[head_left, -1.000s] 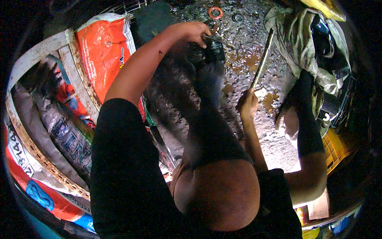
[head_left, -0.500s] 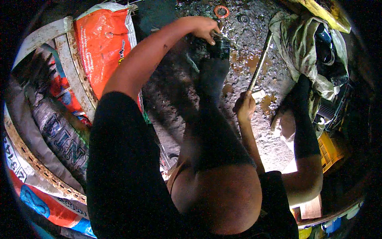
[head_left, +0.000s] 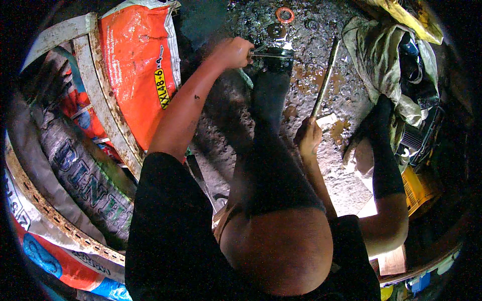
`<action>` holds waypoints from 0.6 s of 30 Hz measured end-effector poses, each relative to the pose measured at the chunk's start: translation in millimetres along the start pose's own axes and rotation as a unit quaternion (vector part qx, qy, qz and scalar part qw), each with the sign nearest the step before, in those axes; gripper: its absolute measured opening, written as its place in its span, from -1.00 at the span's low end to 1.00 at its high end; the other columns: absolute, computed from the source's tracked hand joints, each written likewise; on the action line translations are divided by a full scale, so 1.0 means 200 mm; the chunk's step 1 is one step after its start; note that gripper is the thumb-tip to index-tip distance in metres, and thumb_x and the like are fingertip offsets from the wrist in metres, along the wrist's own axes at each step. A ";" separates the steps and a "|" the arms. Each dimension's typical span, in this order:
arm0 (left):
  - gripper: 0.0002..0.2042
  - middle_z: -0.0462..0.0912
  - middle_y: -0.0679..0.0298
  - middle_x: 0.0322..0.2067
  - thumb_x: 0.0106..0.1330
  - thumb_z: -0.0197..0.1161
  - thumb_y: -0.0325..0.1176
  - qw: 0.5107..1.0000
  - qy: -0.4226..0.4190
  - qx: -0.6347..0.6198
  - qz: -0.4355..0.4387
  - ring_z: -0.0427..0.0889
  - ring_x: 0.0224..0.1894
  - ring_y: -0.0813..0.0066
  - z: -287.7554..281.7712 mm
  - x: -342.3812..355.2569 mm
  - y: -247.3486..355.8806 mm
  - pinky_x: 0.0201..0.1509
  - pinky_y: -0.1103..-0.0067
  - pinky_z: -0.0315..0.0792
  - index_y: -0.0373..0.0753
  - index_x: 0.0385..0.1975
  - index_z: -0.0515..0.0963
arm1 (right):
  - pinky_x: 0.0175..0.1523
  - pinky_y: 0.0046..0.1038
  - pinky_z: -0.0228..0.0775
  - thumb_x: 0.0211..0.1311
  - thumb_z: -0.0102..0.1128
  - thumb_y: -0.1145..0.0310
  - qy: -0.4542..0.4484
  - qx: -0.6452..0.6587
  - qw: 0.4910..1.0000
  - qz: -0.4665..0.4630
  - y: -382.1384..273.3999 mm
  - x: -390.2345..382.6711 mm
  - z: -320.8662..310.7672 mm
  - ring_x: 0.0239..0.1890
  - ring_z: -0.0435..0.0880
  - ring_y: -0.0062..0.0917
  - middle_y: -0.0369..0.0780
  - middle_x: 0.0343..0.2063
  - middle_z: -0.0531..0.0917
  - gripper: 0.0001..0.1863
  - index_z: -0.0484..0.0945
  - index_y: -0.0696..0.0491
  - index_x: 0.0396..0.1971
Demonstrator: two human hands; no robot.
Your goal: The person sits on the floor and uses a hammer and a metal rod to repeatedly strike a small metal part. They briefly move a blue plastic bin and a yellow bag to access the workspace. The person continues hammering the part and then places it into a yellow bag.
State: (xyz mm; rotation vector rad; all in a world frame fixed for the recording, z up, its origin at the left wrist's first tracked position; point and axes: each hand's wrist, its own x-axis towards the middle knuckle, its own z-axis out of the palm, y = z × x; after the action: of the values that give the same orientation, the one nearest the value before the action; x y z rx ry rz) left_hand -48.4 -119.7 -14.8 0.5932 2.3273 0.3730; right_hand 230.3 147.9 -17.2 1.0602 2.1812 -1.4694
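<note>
At the upper middle, my left hand (head_left: 233,52) is closed round a thin metal tool (head_left: 266,53), which reaches right across a dark, wet, glossy piece (head_left: 276,62) at the end of my outstretched dark-clad leg (head_left: 266,150). I cannot make out what that piece is. My right hand (head_left: 309,133) grips the lower end of a long metal bar (head_left: 325,80), angled up to the right beside that leg. A small pale block (head_left: 327,120) lies by the right hand. Just beyond the tool are a dark round piece (head_left: 276,31) and an orange ring (head_left: 284,15) on the wet ground (head_left: 311,40).
A rusty white metal frame (head_left: 100,100) with an orange sack (head_left: 128,60) and other sacks (head_left: 75,175) lines the left. At right are crumpled cloths (head_left: 376,65), a yellow sack (head_left: 422,22), dark parts (head_left: 411,135) and a yellow crate (head_left: 419,193).
My left hand has moved down and to the left, its fingers now more tightly wrapped, and the forearm is steeper. My right hand and the bar have shifted little.
</note>
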 end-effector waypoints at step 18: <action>-0.68 0.68 0.06 -0.37 0.05 0.43 -0.10 0.999 -0.008 0.011 0.045 0.66 -0.24 0.00 0.02 0.11 -0.04 -0.16 0.21 0.55 -0.11 -0.26 0.64 | -0.46 -0.46 0.12 0.47 -0.18 0.05 -0.050 0.015 0.998 -0.040 -0.32 -0.16 0.10 -0.60 0.31 -0.59 -0.29 -0.65 0.40 -0.56 0.44 0.12 -0.42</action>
State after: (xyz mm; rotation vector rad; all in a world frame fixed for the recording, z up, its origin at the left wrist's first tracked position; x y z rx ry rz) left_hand -62.6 -115.4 -32.4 0.7110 2.2980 0.3827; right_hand 202.9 104.9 36.3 0.8964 2.1606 -1.5603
